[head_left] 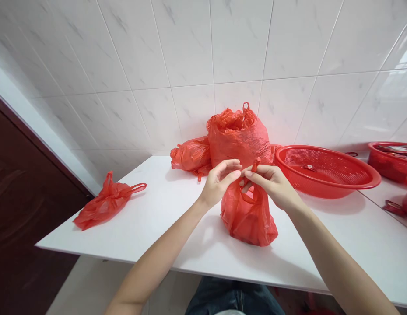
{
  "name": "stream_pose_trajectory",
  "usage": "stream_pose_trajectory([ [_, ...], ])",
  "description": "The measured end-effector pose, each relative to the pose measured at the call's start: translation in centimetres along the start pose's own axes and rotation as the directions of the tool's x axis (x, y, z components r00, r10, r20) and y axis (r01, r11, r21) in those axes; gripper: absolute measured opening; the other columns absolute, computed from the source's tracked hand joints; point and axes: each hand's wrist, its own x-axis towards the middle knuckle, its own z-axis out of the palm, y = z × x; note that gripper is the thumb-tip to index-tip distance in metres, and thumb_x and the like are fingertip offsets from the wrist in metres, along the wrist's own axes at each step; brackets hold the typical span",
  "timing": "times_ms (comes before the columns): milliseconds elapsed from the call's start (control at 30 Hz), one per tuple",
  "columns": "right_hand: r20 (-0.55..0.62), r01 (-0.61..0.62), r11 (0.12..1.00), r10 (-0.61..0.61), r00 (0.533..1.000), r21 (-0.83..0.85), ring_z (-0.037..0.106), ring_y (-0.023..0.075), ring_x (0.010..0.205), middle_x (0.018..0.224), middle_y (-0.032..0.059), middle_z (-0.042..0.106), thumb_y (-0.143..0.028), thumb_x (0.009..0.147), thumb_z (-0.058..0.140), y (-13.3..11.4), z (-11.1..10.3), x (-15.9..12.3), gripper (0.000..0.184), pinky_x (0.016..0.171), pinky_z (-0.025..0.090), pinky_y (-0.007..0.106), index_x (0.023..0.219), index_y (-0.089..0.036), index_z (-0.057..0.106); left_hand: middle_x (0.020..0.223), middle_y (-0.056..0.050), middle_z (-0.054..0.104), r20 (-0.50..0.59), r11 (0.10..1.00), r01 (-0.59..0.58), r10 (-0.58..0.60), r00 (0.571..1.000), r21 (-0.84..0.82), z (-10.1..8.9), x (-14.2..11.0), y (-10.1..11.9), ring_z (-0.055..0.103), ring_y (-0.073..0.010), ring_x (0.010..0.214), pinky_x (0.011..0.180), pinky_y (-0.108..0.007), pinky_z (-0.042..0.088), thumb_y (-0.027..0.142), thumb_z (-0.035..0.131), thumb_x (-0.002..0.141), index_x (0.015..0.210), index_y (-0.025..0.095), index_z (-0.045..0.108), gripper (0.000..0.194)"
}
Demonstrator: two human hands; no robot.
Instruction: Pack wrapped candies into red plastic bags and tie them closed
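A small red plastic bag (249, 218) with something inside it sits upright near the front of the white table. My right hand (269, 179) pinches the bag's twisted handles between thumb and fingers, and the handle tip sticks up above them. Close on the left is my left hand (221, 179), its fingers curved and its thumb apart from them. Its fingertips are near those of my right hand, and I see nothing held in it. The bag's contents are hidden by the red plastic.
Behind stand a large full red bag (239, 138) and a smaller red bag (192, 155). A red mesh basket (324, 188) is at the right, with another red basin (389, 164) beyond. A crumpled red bag (107, 201) lies at the left table edge.
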Motion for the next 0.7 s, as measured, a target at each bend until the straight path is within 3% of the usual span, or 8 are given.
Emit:
stream_pose_trajectory([
  [100,-0.036,0.132,0.943,-0.149,0.988,-0.304,0.070,0.0190,0.067,0.070,0.0034,0.069,-0.052,0.091,0.066,-0.2,0.2,-0.5,0.041,0.061,0.052,0.028,0.071,-0.017,0.066,0.105,-0.007,0.075,0.187,0.960,0.187,-0.149,0.971,-0.209,0.5,1.0,-0.7,0.069,-0.0220,0.093,0.088,-0.037,0.054,0.046,0.068,0.085,0.112,0.019,0.071,0.039],
  [200,-0.057,0.242,0.802,-0.324,0.944,-0.546,0.070,0.0185,0.068,0.075,0.0037,0.072,-0.044,0.098,0.057,-0.1,0.0,-0.8,0.033,0.058,0.052,0.027,0.083,-0.018,0.071,0.104,-0.007,0.075,0.257,0.927,0.274,-0.208,0.944,-0.257,0.9,1.3,-0.7,0.069,-0.0233,0.092,0.085,-0.037,0.053,0.049,0.067,0.085,0.107,0.018,0.075,0.039],
  [300,-0.054,0.280,0.721,-0.402,0.914,-0.634,0.074,0.0213,0.083,0.097,0.0063,0.077,-0.037,0.101,0.053,0.4,-0.4,-0.8,0.028,0.073,0.059,0.032,0.111,-0.020,0.073,0.093,-0.007,0.076,0.292,0.889,0.364,-0.283,0.913,-0.276,0.9,1.3,-0.6,0.068,-0.0220,0.088,0.080,-0.034,0.052,0.045,0.070,0.084,0.097,0.017,0.077,0.032],
  [400,0.031,0.317,0.695,-0.391,0.920,-0.645,0.068,0.0260,0.117,0.123,0.0087,0.073,-0.036,0.103,0.049,1.0,-0.5,-0.6,0.036,0.097,0.056,0.040,0.133,-0.021,0.065,0.077,-0.004,0.071,0.320,0.840,0.448,-0.352,0.880,-0.306,0.7,1.4,-0.5,0.062,-0.0150,0.068,0.071,-0.029,0.049,0.044,0.072,0.083,0.088,0.015,0.078,0.030],
  [467,0.126,0.366,0.663,-0.382,0.916,-0.653,0.054,0.0268,0.136,0.139,0.0084,0.064,-0.035,0.105,0.044,1.3,-0.4,-0.5,0.041,0.109,0.049,0.045,0.142,-0.023,0.058,0.071,-0.002,0.068,0.295,0.824,0.459,-0.371,0.880,-0.332,0.6,1.4,-0.4,0.057,-0.0116,0.061,0.067,-0.027,0.046,0.043,0.074,0.081,0.083,0.014,0.077,0.028],
  [533,0.166,0.401,0.642,-0.396,0.903,-0.654,0.046,0.0269,0.142,0.151,0.0083,0.053,-0.035,0.106,0.043,1.6,-0.2,-0.5,0.042,0.113,0.046,0.047,0.145,-0.026,0.056,0.071,-0.001,0.067,0.245,0.817,0.445,-0.377,0.893,-0.366,0.4,1.5,-0.3,0.058,-0.0120,0.065,0.070,-0.027,0.047,0.040,0.077,0.078,0.081,0.014,0.076,0.026],
  [600,0.149,0.417,0.633,-0.432,0.889,-0.652,0.045,0.0270,0.143,0.157,0.0082,0.045,-0.034,0.106,0.043,1.8,-0.2,-0.5,0.041,0.111,0.047,0.046,0.144,-0.028,0.057,0.074,-0.002,0.069,0.182,0.819,0.427,-0.386,0.904,-0.384,0.2,1.6,-0.3,0.062,-0.0141,0.072,0.075,-0.028,0.048,0.040,0.081,0.074,0.080,0.015,0.076,0.026],
  [700,0.113,0.435,0.611,-0.493,0.863,-0.662,0.049,0.0259,0.140,0.154,0.0073,0.050,-0.032,0.106,0.044,2.4,-0.5,-0.9,0.039,0.111,0.046,0.045,0.141,-0.030,0.059,0.076,-0.002,0.071,0.065,0.856,0.380,-0.383,0.921,-0.350,-0.7,1.9,-0.7,0.064,-0.0157,0.077,0.079,-0.029,0.047,0.041,0.087,0.066,0.079,0.016,0.075,0.030],
])
